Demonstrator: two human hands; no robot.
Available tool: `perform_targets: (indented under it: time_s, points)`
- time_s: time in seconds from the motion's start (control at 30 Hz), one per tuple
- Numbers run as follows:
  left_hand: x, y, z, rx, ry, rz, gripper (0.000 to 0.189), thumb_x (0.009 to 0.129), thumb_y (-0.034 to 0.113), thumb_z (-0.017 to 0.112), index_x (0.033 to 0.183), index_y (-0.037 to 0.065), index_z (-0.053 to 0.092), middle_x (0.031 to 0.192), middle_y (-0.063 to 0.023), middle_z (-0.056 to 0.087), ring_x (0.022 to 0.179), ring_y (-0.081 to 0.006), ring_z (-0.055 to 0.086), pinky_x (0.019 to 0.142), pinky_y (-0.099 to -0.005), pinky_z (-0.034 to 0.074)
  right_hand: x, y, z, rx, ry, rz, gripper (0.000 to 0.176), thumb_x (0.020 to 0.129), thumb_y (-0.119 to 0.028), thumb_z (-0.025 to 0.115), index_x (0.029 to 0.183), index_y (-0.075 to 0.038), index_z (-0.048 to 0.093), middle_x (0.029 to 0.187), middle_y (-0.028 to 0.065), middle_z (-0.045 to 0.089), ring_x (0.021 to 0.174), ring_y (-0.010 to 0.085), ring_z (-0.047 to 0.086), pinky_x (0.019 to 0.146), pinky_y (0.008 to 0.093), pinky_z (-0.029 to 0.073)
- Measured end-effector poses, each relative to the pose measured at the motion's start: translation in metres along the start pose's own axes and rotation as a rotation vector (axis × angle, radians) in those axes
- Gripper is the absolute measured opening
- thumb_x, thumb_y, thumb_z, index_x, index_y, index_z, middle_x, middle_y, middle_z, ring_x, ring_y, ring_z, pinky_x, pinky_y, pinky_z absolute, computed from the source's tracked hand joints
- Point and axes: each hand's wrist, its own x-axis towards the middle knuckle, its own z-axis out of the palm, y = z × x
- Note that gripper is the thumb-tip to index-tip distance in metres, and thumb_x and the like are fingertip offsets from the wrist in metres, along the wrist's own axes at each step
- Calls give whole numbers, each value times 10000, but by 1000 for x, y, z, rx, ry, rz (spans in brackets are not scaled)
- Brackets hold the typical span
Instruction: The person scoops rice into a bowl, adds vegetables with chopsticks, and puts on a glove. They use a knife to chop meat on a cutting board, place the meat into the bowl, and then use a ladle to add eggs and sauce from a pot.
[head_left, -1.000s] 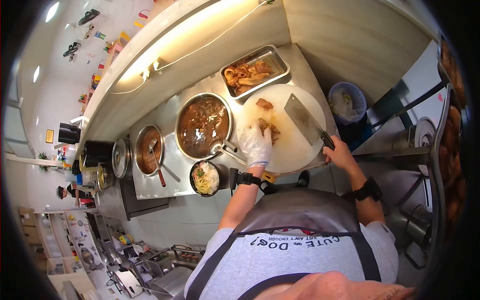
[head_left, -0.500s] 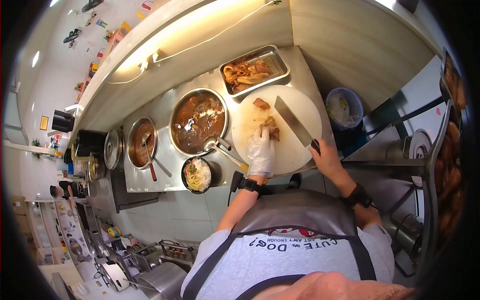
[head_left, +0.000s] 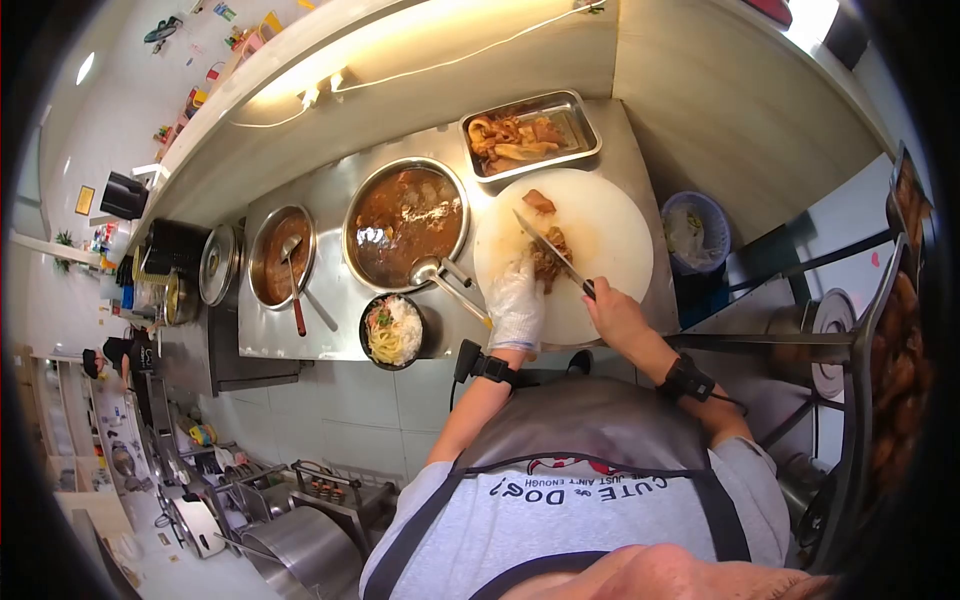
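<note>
cleaver (head_left: 537, 234): edge-down, slanted across meat | braised meat (head_left: 556, 245): brown chunk, centre of round white board (head_left: 615, 225)

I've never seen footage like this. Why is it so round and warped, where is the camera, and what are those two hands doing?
There is no machine here: a person works with bare arms and two hands. One wide-angle camera worn on the head looks down, so the edges bend and the apron shows below. The gloved left hand presses on a piece of meat on the round white cutting board. The right hand grips a cleaver, its blade across that meat. Behind the board sits a metal tray of cooked meat. To the left are a large pot of brown broth with a ladle, a smaller pot and a bowl of noodles.
</note>
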Motion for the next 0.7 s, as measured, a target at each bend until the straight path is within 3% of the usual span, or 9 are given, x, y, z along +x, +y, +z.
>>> perform_targets:
  time_s: [0.1,0.17,0.2,0.33,0.4,0.47,0.6,0.7]
  points:
    - [-4,-7,-5,-48,-35,-76,378,793,136,652,1158,47,608,886,-165,650,819,-367,625,731,-473,498,-6,-11,-9,22,113,-88,265,941,-253,575,980,-19,458,748,209,654,690,399,658,594,486,524]
    - [-8,-11,-2,-124,129,-86,331,805,116,641,1131,57,629,850,-174,653,781,-370,626,715,-474,501,-3,-5,5,-3,13,-61,261,940,-250,576,979,-19,460,752,207,656,692,396,659,592,481,526]
    - [-10,-9,-4,-126,131,-85,331,805,116,641,1131,57,629,850,-174,653,781,-370,626,715,-474,501,0,-4,9,-27,-65,-38,257,940,-246,577,978,-19,462,757,205,657,694,392,661,591,475,527]
    - [-15,-17,-2,-224,115,-179,275,830,99,629,1098,42,649,822,-209,662,771,-378,645,703,-461,506,2,-14,0,-45,-52,0,255,938,-244,579,971,-17,467,748,204,655,686,393,658,585,470,528]
    - [-20,-17,-3,-272,97,-214,258,837,99,628,1086,33,656,817,-222,663,774,-381,652,699,-457,507,-2,-18,1,18,60,-126,251,935,-236,582,962,-14,468,736,207,651,672,397,655,583,471,529]
    - [-19,-12,-5,-339,121,-287,223,846,103,633,1050,20,672,855,-233,669,812,-380,659,714,-456,505,-2,-13,12,-1,-11,-103,249,934,-233,584,960,-14,468,729,207,650,666,397,654,583,470,529]
    - [-19,-15,-6,-329,171,-242,221,848,108,638,1043,14,683,861,-238,670,815,-386,655,724,-449,505,3,-21,-1,-26,-45,-58,252,928,-228,593,955,-12,466,716,204,647,658,399,653,581,471,530]
    - [-32,-13,-9,-357,73,-307,249,853,105,633,1077,3,674,886,-243,670,827,-392,653,742,-436,509,0,-18,9,29,-72,-121,264,924,-235,599,952,-10,465,709,202,646,653,400,653,575,474,529]
